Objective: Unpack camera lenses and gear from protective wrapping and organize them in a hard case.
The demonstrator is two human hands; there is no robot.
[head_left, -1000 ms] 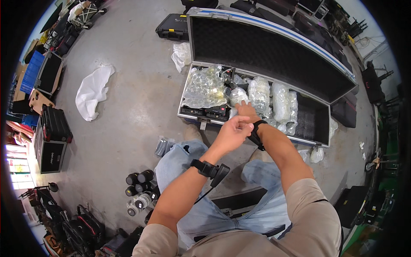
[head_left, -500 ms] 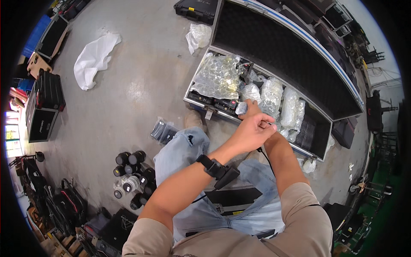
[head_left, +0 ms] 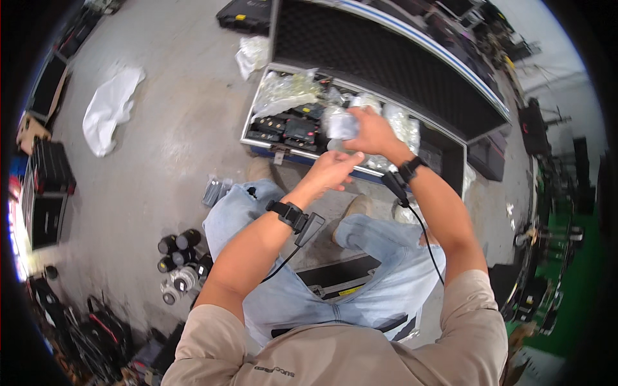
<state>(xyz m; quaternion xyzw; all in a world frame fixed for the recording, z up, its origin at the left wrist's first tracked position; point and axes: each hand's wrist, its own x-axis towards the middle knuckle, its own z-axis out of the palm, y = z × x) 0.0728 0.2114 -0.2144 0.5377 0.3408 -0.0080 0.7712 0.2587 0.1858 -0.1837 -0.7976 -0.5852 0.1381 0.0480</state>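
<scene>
My right hand (head_left: 375, 134) is closed around a bubble-wrapped bundle (head_left: 340, 125), whose contents I cannot make out, above the middle of an open flight case (head_left: 293, 154). Just nearer to me, my left hand (head_left: 329, 172) has its fingers apart and holds nothing, in front of the case's near edge. More bubble-wrapped bundles (head_left: 400, 125) stand inside, to the right of my right hand. At the case's left end, black box-shaped devices (head_left: 300, 131) lie partly under a loose sheet of bubble wrap (head_left: 283, 91).
The foam-lined lid (head_left: 386, 77) stands raised behind. Several camera lenses (head_left: 183, 257) stand on the floor left of my legs, with a plastic-wrapped item (head_left: 215, 192) beyond them. A white sheet (head_left: 112, 109) lies farther left; a black hard case (head_left: 244, 14) is at the back.
My right hand has come up with the wrapped bundle. My left hand has moved left, and my forearms no longer cross. More of the black devices shows; the whole view has shifted.
</scene>
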